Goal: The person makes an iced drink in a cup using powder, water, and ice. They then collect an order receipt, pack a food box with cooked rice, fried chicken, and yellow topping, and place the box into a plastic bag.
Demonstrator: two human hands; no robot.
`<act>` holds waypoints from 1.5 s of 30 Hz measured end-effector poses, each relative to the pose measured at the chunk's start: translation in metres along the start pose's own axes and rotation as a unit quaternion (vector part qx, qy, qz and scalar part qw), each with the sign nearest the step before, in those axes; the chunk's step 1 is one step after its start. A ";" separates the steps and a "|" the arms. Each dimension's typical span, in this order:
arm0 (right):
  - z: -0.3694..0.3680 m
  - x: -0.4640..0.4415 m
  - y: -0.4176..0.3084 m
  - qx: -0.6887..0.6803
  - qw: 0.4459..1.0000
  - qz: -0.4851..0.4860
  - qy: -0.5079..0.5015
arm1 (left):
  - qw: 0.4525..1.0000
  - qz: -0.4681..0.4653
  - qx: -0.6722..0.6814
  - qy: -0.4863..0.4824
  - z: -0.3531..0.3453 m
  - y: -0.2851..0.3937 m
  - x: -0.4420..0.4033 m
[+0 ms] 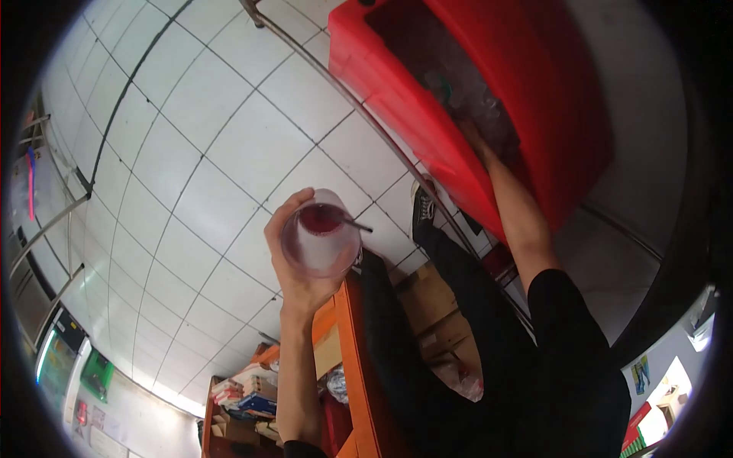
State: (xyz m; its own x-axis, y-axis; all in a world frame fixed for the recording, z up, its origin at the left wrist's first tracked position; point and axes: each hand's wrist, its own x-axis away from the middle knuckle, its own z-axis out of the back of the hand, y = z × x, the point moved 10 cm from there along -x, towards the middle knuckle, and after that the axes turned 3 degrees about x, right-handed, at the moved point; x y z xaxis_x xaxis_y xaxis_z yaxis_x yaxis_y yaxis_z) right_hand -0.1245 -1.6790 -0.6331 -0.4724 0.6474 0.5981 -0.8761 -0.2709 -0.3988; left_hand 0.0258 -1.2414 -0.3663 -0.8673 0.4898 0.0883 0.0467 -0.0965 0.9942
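Note:
My left hand [294,263] is wrapped round a clear cup [327,259], seen from above. Dark red liquid [321,219] lies in the bottom of the cup, and a thin dark straw or stirrer [359,224] sticks out over its rim. My right arm reaches down into an open red cooler box [443,164]. In there my right hand [475,137] is at the ice [481,99], its fingers hidden in shadow. Close to it is something greenish [437,85] that I cannot make out.
A metal rail [366,114] runs along the cooler's near side. Below my left arm stands an orange shelf unit [355,359] with boxes and packets [252,401]. Cardboard boxes [431,305] lie between my legs. The floor is white tile [229,130].

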 end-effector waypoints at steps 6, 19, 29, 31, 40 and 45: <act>0.009 0.042 0.002 -0.277 0.953 -0.082 -0.087 | 0.998 -0.014 -0.053 -0.039 -0.032 0.025 -0.059; 0.066 0.179 -0.029 -0.501 0.824 -0.063 -0.255 | 1.000 -0.007 -0.019 -0.009 -0.148 0.001 -0.112; 0.153 0.246 -0.060 -0.523 0.844 -0.024 -0.117 | 0.968 -0.180 -0.166 -0.056 -0.271 0.039 -0.128; 0.161 0.240 -0.043 -0.505 0.861 -0.031 -0.050 | 0.960 -0.201 -0.184 -0.069 -0.292 0.047 -0.119; 0.186 0.236 -0.022 -0.325 0.921 -0.080 0.200 | 0.931 -0.187 -0.300 -0.089 -0.336 0.043 -0.108; 0.191 0.238 -0.020 -0.217 0.938 -0.027 0.268 | 0.934 -0.198 -0.288 -0.068 -0.332 0.037 -0.105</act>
State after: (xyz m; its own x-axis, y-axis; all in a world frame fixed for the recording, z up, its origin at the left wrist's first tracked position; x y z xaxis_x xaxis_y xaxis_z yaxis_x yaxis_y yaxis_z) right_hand -0.2380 -1.6558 -0.3505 -0.2104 0.9483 0.2375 -0.7204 0.0138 -0.6935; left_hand -0.0459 -1.5846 -0.3593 -0.6878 0.6872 -0.2340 -0.5731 -0.3162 0.7560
